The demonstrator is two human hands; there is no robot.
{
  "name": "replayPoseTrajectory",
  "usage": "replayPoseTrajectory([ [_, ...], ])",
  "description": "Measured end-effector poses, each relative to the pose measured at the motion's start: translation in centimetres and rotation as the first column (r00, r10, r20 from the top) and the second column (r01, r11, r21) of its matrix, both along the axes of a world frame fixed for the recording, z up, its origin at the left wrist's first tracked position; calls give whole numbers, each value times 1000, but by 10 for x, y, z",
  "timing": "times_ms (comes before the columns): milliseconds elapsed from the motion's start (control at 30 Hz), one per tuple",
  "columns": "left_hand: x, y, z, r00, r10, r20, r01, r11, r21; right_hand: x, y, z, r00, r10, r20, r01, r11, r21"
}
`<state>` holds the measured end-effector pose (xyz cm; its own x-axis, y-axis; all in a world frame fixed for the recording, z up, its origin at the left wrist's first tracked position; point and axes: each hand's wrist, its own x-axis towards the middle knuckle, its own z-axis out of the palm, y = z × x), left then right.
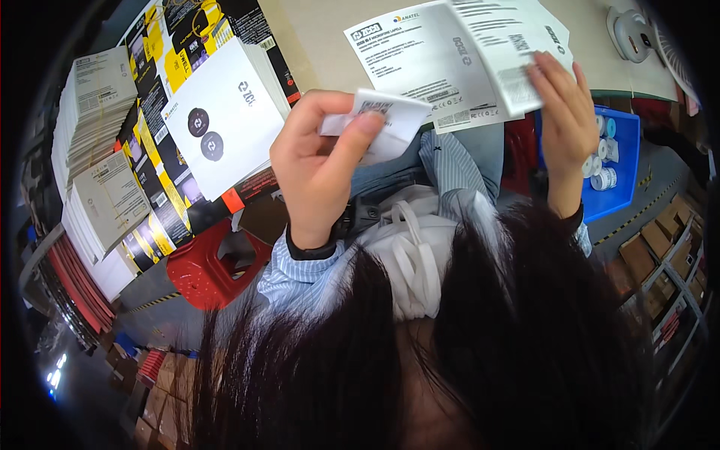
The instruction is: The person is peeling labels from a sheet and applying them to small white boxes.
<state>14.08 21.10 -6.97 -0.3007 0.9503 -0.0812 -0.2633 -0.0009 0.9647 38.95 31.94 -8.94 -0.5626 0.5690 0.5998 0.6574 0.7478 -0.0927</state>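
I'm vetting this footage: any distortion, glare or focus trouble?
Head view: black fills the corners; the red stack at far left looks bowed; glare shines lower left; the hair is mostly near-black; the left hand, right hand and sheets look fairly sharp.

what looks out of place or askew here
The printed sheets on the table look askew: they overlap at different angles by the right hand, with their edges out of line. Nothing appears spilled or torn.

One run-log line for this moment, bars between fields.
left hand: pinching folded white printed paper | right hand: touching printed sheet | left side: stacked white printed sheets | right side: blue plastic bin
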Motion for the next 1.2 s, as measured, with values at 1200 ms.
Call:
replayPoseTrajectory([
  [1200, 10, 11, -36, 535, -505, -677, 609, 786, -105, -82, 17, -20, 961, -127, -245, -139, 546, -826],
])
